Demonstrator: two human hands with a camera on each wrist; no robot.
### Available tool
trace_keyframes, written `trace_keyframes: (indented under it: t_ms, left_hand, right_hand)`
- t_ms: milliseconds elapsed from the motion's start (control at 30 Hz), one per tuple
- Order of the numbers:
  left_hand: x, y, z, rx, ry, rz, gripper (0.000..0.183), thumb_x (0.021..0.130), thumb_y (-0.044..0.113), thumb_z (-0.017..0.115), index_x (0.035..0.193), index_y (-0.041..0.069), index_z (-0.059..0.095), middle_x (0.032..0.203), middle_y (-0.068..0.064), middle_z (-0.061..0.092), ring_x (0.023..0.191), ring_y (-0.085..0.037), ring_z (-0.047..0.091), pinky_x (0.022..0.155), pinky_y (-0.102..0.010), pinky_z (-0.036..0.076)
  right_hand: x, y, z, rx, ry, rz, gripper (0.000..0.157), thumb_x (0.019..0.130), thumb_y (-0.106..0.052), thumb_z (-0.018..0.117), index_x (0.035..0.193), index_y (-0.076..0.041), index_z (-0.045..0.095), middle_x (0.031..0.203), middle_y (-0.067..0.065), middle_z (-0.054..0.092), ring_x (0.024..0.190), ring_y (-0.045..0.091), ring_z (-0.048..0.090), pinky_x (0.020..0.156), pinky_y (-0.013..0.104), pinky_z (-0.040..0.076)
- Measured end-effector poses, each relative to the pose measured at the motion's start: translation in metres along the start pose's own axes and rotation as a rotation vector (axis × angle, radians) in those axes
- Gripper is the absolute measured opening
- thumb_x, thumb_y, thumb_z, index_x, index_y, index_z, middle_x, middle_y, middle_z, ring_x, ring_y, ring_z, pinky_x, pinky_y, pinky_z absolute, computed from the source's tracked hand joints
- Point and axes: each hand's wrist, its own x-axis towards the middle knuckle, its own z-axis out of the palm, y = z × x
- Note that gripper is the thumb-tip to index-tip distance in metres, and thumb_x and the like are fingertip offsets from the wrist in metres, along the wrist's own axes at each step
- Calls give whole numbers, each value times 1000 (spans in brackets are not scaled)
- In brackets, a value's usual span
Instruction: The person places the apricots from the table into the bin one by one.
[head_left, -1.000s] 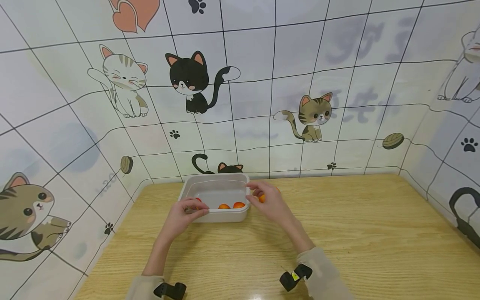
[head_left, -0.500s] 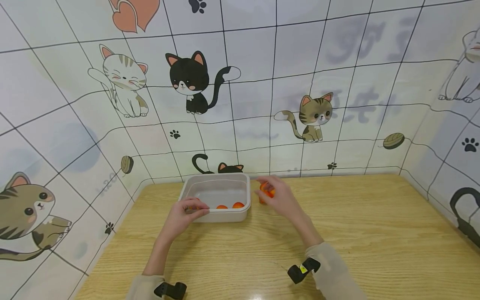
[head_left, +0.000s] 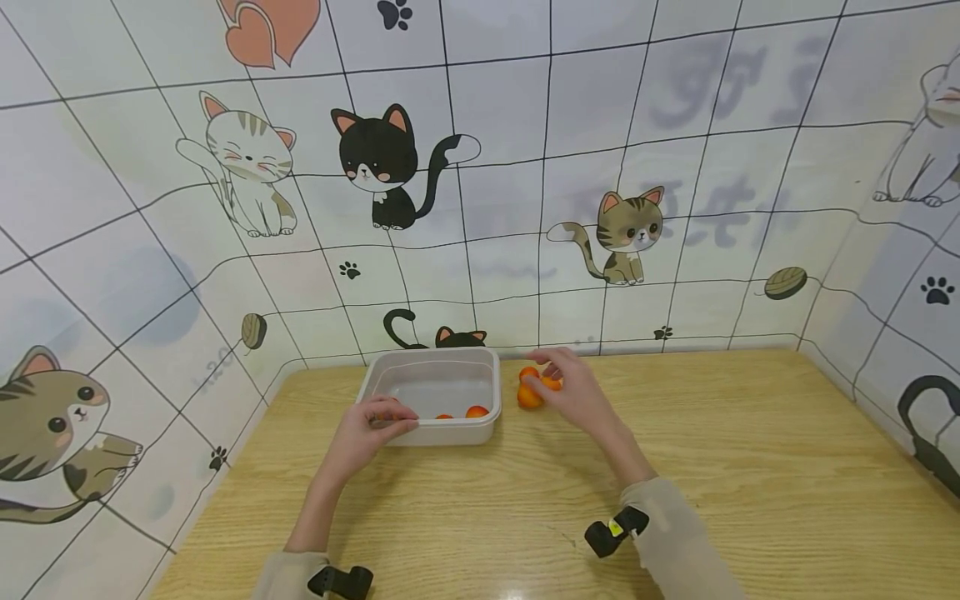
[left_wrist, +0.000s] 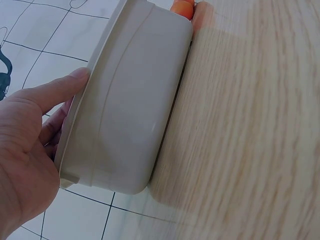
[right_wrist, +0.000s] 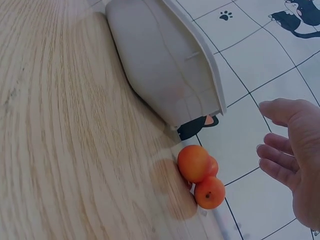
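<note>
A white plastic bin (head_left: 457, 432) stands on the table near the back wall. My left hand (head_left: 367, 429) pinches its near rim, thumb outside and fingers reaching inside, as the left wrist view shows. Inside the bin, an orange-red round fruit (head_left: 477, 412) lies by the near right corner, with more partly hidden by the rim and my left hand. To the right of the bin, a cluster of small orange-red fruits (right_wrist: 194, 163) rests on the table. My right hand (head_left: 573, 392) hovers over that cluster, fingers loosely bent and apart, holding nothing; the right wrist view shows a gap to the fruits.
The wooden table (head_left: 720, 467) extends to the right and toward me. Wall covering with cat drawings (head_left: 393, 167) rises behind and on both sides. A black curved object (head_left: 930, 417) is at the right edge. Each wrist carries a small black camera (head_left: 617, 532).
My right hand has moved right, from the bin's right rim to over the fruit cluster, which shows more now. One fruit in the bin has shifted slightly. My left hand stays on the rim.
</note>
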Motion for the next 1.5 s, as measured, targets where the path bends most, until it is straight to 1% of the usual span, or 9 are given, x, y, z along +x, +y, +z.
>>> trace_keyframes:
  t_ms: [167,433,633,733,833,1033,1233,1367,1500]
  left_hand:
    - [0,1,0,2,-2,14,4,87,18,81,90,20,80,96,4,68,91,-16,61,81,-29,52]
    - [0,-1,0,19,9,33,5,86,18,82,91,18,80,96,2,69,92,-16,61,81,-29,51]
    - [-1,0,1,5,18,31,7,86,18,82,92,16,80,97,0,70,95,-19,61,82,-29,50]
    - [-1,1,1,-5,21,36,7,86,18,82,92,14,80,97,-1,70,94,-20,61,81,-30,51]
    - [-1,1,1,-1,22,35,7,86,18,81,92,15,80,98,0,69,95,-20,61,82,-30,50]
    - [0,0,1,6,19,24,6,86,19,82,91,17,80,97,1,69,93,-17,61,81,-28,50]
    - [0,-2,1,6,23,38,5,86,18,82,90,16,80,95,0,70,91,-17,60,79,-27,50]
    - [1,-3,1,2,18,37,5,86,19,82,90,17,80,96,0,70,92,-17,61,80,-28,51]
    - [2,-3,0,16,12,28,5,86,19,82,91,18,80,96,3,70,93,-16,62,82,-29,51]
  right_hand:
    - [0,6,-4,-35,-5,39,38,91,-18,78,126,-7,66,116,16,63,95,32,64,84,49,55]
    - [-1,18,-7,-59,-28,53,42,91,-17,77,128,-2,64,118,16,62,100,37,60,88,50,52]
    - [-2,32,-4,-80,-35,16,40,90,-11,77,126,-1,63,121,22,63,99,40,60,86,51,51]
    - [-2,37,-3,-90,-43,12,40,89,-9,77,125,0,64,121,21,63,98,40,60,85,50,50]
    - [-3,40,-2,-105,-59,28,40,89,-9,78,125,0,64,123,20,62,97,39,60,84,50,51]
    - [-5,44,0,-144,-104,93,43,88,-10,78,128,-1,64,128,20,60,100,39,60,86,50,51]
    - [-5,49,2,-157,-140,145,44,88,-9,79,129,-2,63,131,21,57,99,36,59,87,49,51]
    - [-6,52,4,-155,-152,166,45,88,-10,79,129,-3,63,130,21,58,97,33,59,87,48,52]
    - [-6,56,6,-167,-148,167,44,87,-10,79,128,-2,64,128,21,59,93,30,58,85,47,51]
